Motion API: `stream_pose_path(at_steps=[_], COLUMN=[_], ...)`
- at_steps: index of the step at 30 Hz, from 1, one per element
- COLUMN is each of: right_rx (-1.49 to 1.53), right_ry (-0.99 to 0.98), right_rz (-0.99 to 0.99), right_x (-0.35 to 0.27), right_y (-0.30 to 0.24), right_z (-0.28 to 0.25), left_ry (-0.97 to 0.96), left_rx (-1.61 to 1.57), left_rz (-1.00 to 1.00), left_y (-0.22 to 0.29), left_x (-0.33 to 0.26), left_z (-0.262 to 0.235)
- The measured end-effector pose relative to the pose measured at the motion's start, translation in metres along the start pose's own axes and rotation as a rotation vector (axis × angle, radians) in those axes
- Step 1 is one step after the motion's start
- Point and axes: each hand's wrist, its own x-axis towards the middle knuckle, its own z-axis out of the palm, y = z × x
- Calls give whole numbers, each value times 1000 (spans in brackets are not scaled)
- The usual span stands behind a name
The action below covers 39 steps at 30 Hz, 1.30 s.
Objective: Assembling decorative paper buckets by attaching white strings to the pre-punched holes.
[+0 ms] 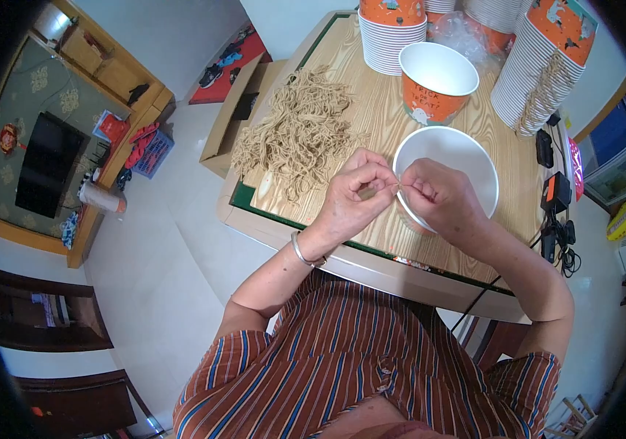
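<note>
A wood-grain table [371, 124] carries a heap of tan strings [302, 132], paper buckets [436, 82] and bucket stacks [540, 66].

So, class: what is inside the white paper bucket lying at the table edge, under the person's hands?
The white paper bucket shows only a bare white interior. The right hand covers its lower left rim, so that part is hidden. Both hands pinch a thin tan cord beside the rim; the left hand is outside it.

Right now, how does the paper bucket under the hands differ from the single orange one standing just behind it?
The bucket under the hands sits at the table's near edge, and only its white inside and rim show; the single orange bucket stands farther back, tilted away, showing its orange printed outer wall. The left hand and right hand pinch a string at the near bucket's rim; nothing touches the far one. Both are round, white inside, and empty.
</note>
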Motion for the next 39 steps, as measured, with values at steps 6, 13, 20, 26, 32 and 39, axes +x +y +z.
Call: stream_pose_path(at_steps=[6,13,20,26,32,39], right_rx=[-33,286,528,554,559,548], right_ry=[-17,-167,-288,-339,-330,-334], right_rz=[-19,220,527,591,579,576], right_x=[3,7,15,18,16,16], right_y=[-5,16,5,3,5,4], right_z=[-3,-4,-11,-15,-13,-13], left_ry=[6,20,59,78,94,98], left_rx=[91,117,128,283,362,373], left_rz=[40,16,20,146,198,213], left_y=[5,6,-2,14,12,11], left_x=[0,-2,-9,-15,-12,-10], left_z=[0,4,2,4,7,7])
